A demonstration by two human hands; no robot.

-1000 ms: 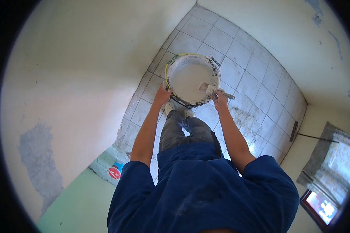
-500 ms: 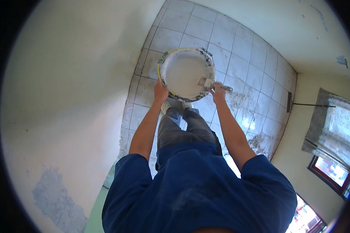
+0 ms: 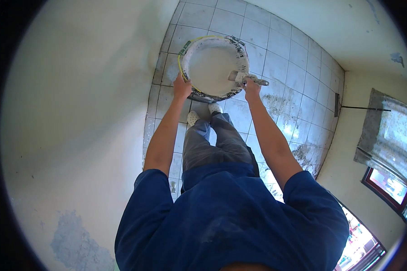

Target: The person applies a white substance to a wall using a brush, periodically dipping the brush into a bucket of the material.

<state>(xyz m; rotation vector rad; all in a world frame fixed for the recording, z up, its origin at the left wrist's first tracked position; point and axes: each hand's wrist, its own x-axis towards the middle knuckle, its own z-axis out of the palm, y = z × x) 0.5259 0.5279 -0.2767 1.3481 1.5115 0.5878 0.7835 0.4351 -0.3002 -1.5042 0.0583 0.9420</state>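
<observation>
A round bucket [image 3: 213, 96] with a paint-splattered rim is held out in front of me above the floor. Whitish liquid paint [image 3: 211, 67] fills its inside, and a yellow band runs along the left side of the rim. My left hand [image 3: 182, 86] is closed on the bucket's left edge. At the right edge, my right hand [image 3: 252, 87] grips a paintbrush [image 3: 260, 82] against the rim. The brush's bristle end points in over the paint, while its paint-stained handle sticks out to the right. Part of the right fingers is hidden behind the brush and rim.
Tiled floor [image 3: 276, 65] with dark smudges lies beneath the bucket. A plain wall [image 3: 86, 104] with a peeled patch rises close on my left. At the right are a curtained window [image 3: 389, 140] and a bright opening [image 3: 359, 239]. My feet [image 3: 193, 118] stand just below the bucket.
The bucket, both hands and the brush have shifted upward in view, farther from my body. More of my feet shows below the bucket. Both grips look the same.
</observation>
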